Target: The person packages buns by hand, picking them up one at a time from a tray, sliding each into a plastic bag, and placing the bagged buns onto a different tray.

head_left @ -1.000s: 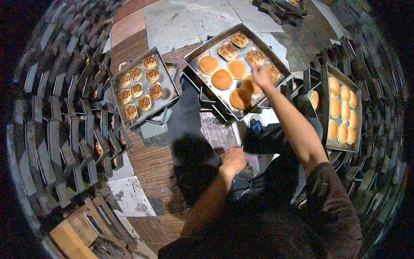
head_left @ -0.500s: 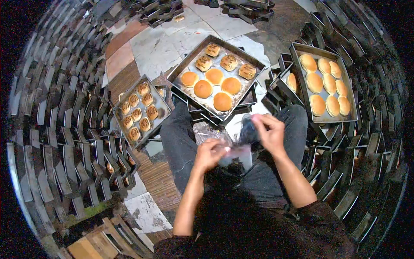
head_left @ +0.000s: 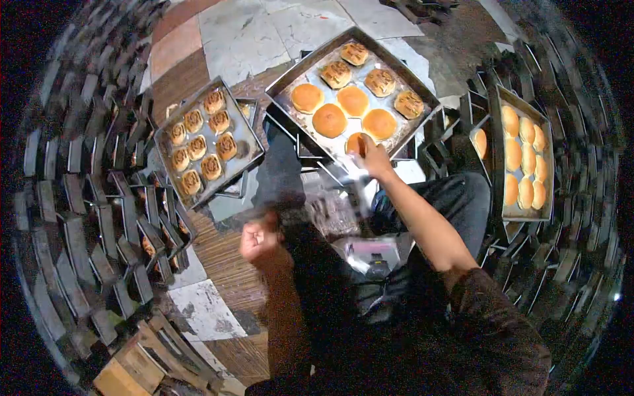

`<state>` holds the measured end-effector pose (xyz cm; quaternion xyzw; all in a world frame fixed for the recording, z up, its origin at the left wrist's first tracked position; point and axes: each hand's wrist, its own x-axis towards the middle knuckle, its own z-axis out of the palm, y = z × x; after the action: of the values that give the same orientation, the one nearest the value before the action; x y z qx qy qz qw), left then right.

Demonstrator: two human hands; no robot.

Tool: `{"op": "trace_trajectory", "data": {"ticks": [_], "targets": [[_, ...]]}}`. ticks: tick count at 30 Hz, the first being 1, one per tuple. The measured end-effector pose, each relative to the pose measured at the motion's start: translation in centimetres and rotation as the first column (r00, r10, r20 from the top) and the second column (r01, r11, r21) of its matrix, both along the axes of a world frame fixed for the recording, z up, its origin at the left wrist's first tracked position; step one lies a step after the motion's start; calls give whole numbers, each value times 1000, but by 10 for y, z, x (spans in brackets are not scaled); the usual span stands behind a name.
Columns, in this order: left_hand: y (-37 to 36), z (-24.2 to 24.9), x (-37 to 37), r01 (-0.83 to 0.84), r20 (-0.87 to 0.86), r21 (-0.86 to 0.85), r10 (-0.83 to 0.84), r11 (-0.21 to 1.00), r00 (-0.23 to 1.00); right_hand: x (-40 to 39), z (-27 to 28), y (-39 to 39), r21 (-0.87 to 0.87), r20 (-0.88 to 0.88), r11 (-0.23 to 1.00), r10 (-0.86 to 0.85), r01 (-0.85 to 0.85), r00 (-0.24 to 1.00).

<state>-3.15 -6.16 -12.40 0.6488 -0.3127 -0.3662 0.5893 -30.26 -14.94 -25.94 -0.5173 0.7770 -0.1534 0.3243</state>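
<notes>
And it's R hand (head_left: 376,163) on the front bun (head_left: 354,143), near corner of the big tray (head_left: 398,66), thumb against it, fingers part-curled; how firm the hold is, can't tell. L hand (head_left: 259,241) well apart, off the tray, fingers folded in, blurred; can't tell if it's got anything. Step in hand looks like gripping that bun; move calls for, I'd say, fingers round its side, light squeeze, enough height to clear the rim. Four plain buns (head_left: 329,120) just behind, topped buns (head_left: 380,82) beyond, so a clumsy grab could nudge the neighbours. Crumpled plastic (head_left: 330,212) below, btwn the legs, poss. snag. L tray (head_left: 242,158) w/ swirl buns (head_left: 197,147), R tray (head_left: 526,215) w/ more buns (head_left: 529,158), stacks (head_left: 86,218) both sides, elbow room tight
</notes>
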Motion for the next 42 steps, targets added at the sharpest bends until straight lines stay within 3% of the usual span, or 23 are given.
{"op": "trace_trajectory", "data": {"ticks": [1,3,4,5,7,10,11,13,15,16,17,19,20,21,23,25,27,29,31,36,39,40,42], "targets": [[1,-4,2,13,-24,-3,-13,1000,1000,0,-14,-13,92,-64,995,-19,25,998],[-2,4,-2,31,-71,-12,-31,999,997,3,-47,-29,96,-250,995,10,14,968],[4,-18,2,-38,-311,-94,7,995,950,10,-49,-34,106,-327,992,-31,69,944],[5,-18,3,12,-271,-40,-23,999,962,16,-51,-36,110,-405,986,-73,128,911],[5,-14,2,121,-203,62,-106,991,973,19,-49,-36,-33,-286,991,-131,126,949],[-1,-8,-7,34,-397,-27,-42,999,917,48,-15,-13,-364,-251,931,-143,44,958],[1,-11,-8,39,-326,-50,-54,998,944,56,1,-7,-311,-144,946,-143,92,979],[1,-16,-5,73,-169,-113,-91,991,981,63,8,-4,-385,-68,901,-245,201,967],[1,-19,0,47,-440,-124,-97,991,893,30,-32,-7,-257,-131,964,-102,66,986],[0,-16,1,54,-469,-91,-91,994,878,20,-30,-12,-104,57,981,-158,164,986],[-1,-13,1,61,-498,-58,-82,996,863,10,-34,-11,-74,12,979,-192,192,981],[-5,-5,-1,87,-355,80,-53,993,933,-5,-15,-7,-102,462,958,-192,267,866],[-2,-1,-3,63,-296,134,-21,989,955,-16,8,0,-66,524,946,-237,316,818],[-1,-6,0,81,-359,60,-54,995,932,-10,60,12,126,833,894,-331,431,443],[-1,-4,1,105,-366,-20,-105,994,925,-10,127,45,98,980,920,-156,379,127],[-2,14,-13,137,-219,44,-124,990,968,-1,175,81,41,988,959,-80,281,131],[4,13,-23,213,-200,4,-208,977,957,5,189,110,-125,982,980,99,156,164],[17,29,-20,250,-156,-18,-249,968,956,-5,203,138,65,998,995,-63,79,-27],[32,48,-9,226,-135,10,-223,974,965,-18,212,163,60,998,998,-60,5,3],[43,87,-29,384,-37,-55,-386,922,922,0,247,182,-66,989,998,67,-16,133],[39,120,-4,538,-332,-82,-532,839,779,0,268,181,-172,983,976,163,134,79],[42,137,3,577,-311,-13,-552,816,774,-11,257,180,-138,990,983,132,118,56],[42,138,10,532,-229,-45,-527,846,818,-20,276,181,-78,995,991,85,111,-57]]}}
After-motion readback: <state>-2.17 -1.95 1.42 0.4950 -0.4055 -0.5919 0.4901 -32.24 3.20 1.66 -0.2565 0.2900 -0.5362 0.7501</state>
